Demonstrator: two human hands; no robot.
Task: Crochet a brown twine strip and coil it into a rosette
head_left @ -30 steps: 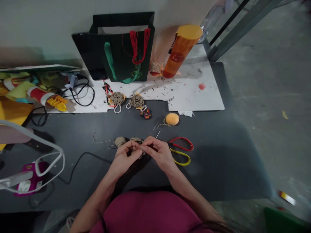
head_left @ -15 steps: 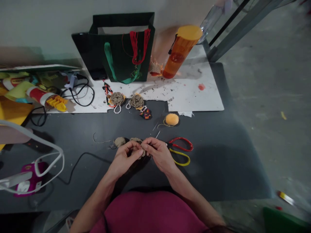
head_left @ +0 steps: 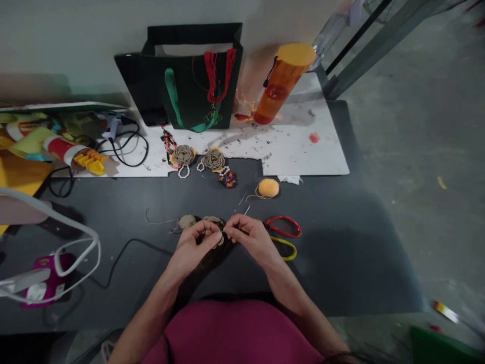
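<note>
My left hand (head_left: pixel 197 245) is closed, its thumb and fingers pinching a small khaki crocheted piece (head_left: pixel 219 241), mostly hidden by the fingers. Close beside it, my right hand (head_left: pixel 252 240) is closed round a thin metal crochet hook (head_left: pixel 247 210), whose silver end sticks out above the knuckles. Just behind the left fingers lie a khaki yarn ball (head_left: pixel 187 221) with a loose tail and another khaki crocheted piece (head_left: pixel 212 220). Scissors with a red handle (head_left: pixel 284 226) and a yellow one rest by the right hand, their blades hidden behind it.
An orange yarn ball (head_left: pixel 269 188) and a thin needle (head_left: pixel 242 198) lie beyond my hands. Two khaki rosettes (head_left: pixel 184 155) with beads sit at a white board's (head_left: pixel 306 151) edge. Behind stand a dark green bag (head_left: pixel 200 91) and an orange bottle (head_left: pixel 282 83). Cables run at left.
My right hand has drawn slightly away to the right from the left fingers, with the hook still in it. The left hand has barely moved; the view has shifted a little.
</note>
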